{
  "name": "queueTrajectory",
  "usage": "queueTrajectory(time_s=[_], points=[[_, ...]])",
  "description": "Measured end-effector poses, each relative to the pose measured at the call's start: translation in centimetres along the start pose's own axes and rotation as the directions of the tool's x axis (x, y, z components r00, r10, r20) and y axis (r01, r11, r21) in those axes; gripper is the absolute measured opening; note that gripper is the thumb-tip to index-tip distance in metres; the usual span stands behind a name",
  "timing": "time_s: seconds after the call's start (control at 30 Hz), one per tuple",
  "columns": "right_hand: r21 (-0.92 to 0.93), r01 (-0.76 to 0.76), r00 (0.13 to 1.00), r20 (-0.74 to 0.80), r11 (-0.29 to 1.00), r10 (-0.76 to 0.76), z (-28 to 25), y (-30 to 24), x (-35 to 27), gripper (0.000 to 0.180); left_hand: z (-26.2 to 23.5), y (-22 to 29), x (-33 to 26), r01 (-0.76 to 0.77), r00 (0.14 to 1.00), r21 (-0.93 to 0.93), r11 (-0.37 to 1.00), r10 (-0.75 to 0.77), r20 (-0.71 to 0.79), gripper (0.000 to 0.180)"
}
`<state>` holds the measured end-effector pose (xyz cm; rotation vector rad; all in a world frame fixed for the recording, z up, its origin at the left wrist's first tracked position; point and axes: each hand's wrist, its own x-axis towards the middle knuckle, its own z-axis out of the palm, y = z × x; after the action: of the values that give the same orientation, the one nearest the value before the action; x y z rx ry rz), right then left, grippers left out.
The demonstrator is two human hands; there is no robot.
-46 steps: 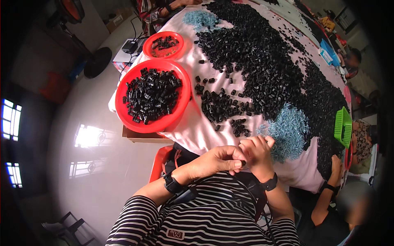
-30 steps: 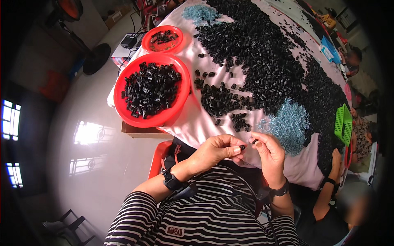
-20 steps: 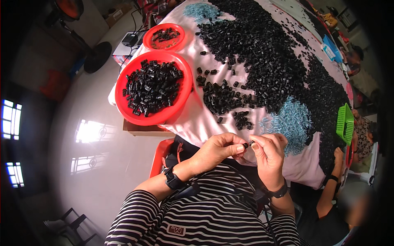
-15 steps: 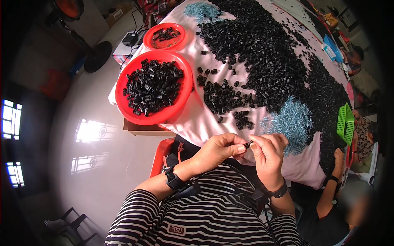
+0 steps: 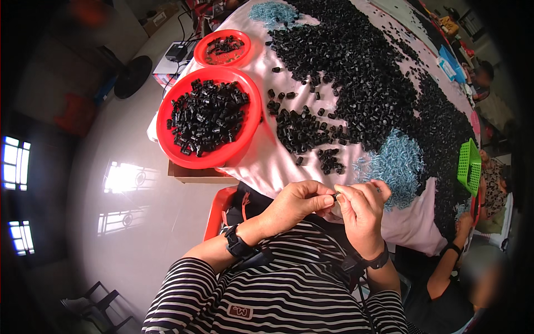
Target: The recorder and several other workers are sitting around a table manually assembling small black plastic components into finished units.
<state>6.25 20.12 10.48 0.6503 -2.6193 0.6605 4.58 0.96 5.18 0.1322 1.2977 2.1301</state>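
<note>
Head view: Your left hand [image 5: 297, 203] and right hand [image 5: 361, 209] meet in front of your chest, just off the near edge of the worktop [image 5: 267, 161]. The fingers of both hands are pinched narrow on one small dark part [image 5: 334, 196], held between the fingertips of the two hands; its shape is too small to tell.

On the worktop, a large red bowl [image 5: 209, 117] sits at the near left corner, overhanging the edge, and holds a heap of black parts. A smaller red bowl [image 5: 225, 48] lies just beyond it along the left edge. A broad spread of loose black parts [image 5: 367, 72] covers the middle and right of the worktop. A pile of pale blue parts [image 5: 396, 166] lies near the near edge, close to your right hand. A green basket [image 5: 469, 166] stands at the right edge, where another person's hand [image 5: 461, 222] shows below it.
</note>
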Motion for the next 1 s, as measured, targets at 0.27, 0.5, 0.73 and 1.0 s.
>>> queueTrajectory(time_s=[0.27,0.5,0.73,1.0], points=[[-0.061,0.041,0.995,0.096,0.997,-0.035,-0.8,-1.4,0.6,0.043,-0.1,0.4,0.1,0.099,0.995,-0.125,0.987,-0.101,-0.014,0.029],[-0.161,0.055,0.996,0.072,0.985,-0.044,-0.2,-0.9,0.1,0.048,0.5,1.2,0.4,0.115,0.993,-0.226,0.967,-0.116,0.008,0.026],[-0.177,0.083,0.997,0.02,0.981,-0.08,0.2,-0.7,-0.2,0.045,0.7,1.5,0.7,0.122,0.992,-0.189,0.974,-0.116,0.044,0.026],[-0.275,0.096,0.995,0.002,0.957,-0.099,0.4,-0.6,-0.3,0.038,0.6,1.4,1.0,0.117,0.993,-0.053,0.992,-0.117,0.001,0.03]])
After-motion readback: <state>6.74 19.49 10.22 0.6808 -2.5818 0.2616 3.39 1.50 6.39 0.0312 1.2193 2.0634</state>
